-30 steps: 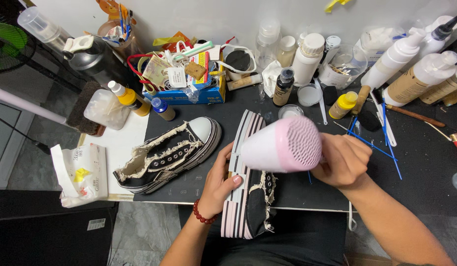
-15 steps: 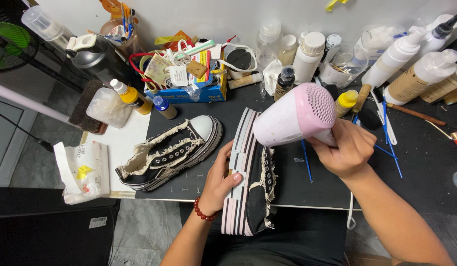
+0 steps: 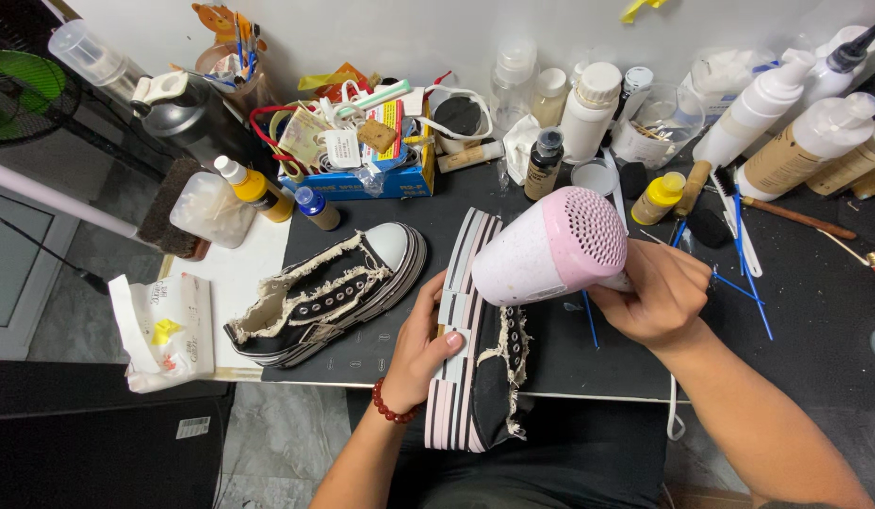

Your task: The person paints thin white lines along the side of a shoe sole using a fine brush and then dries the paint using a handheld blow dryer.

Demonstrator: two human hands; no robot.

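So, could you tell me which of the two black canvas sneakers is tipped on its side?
The black canvas sneaker under the left hand, striped sole facing left; the other black sneaker sits upright, apart, untouched.

The left hand (image 3: 428, 351) is laid flat, fingers extended, a red bead bracelet worn at the wrist. The right hand (image 3: 656, 300) is curled shut in a grip, forearm angled in from the near right.

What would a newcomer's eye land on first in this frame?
Most likely the pink hair dryer at centre, held in the right hand above a striped-sole sneaker that the left hand steadies on its side at the table's front edge. Next, the matching frayed black sneaker lying to the left, then the crowd of bottles along the back wall.
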